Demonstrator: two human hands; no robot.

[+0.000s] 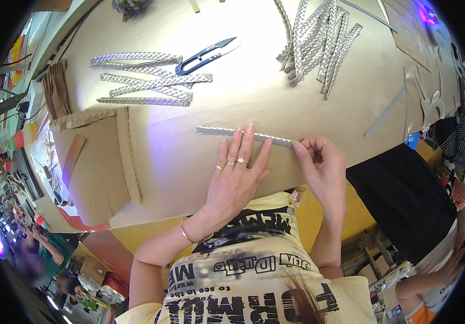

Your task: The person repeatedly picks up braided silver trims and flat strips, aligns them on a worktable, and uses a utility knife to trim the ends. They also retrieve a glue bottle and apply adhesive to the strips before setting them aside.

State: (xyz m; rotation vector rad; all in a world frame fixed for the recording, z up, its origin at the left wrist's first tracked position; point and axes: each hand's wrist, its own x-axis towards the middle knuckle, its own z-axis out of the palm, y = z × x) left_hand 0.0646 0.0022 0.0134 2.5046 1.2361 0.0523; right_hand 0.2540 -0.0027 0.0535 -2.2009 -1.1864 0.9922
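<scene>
A short braided strip (214, 131) with a grey band along it lies flat on the tan work surface in front of me. My left hand (237, 171) rests across its middle, fingers stretched out and spread, pressing it down. At the strip's right end, my right hand (321, 161) pinches the tip between thumb and curled forefinger. Farther off, blue-handled thread snips (202, 58) lie beside a zigzag pile of braided strips (146, 81). A second, larger pile of braided strips (319, 43) is at the far right.
On the left lie a tan leather-like panel (100, 173) with a stitched edge and a stack of brown strips (55, 89). A grey strip (385, 112) sits at the right. Black cloth (405, 200) hangs near another person's arm (456, 237) at the right edge.
</scene>
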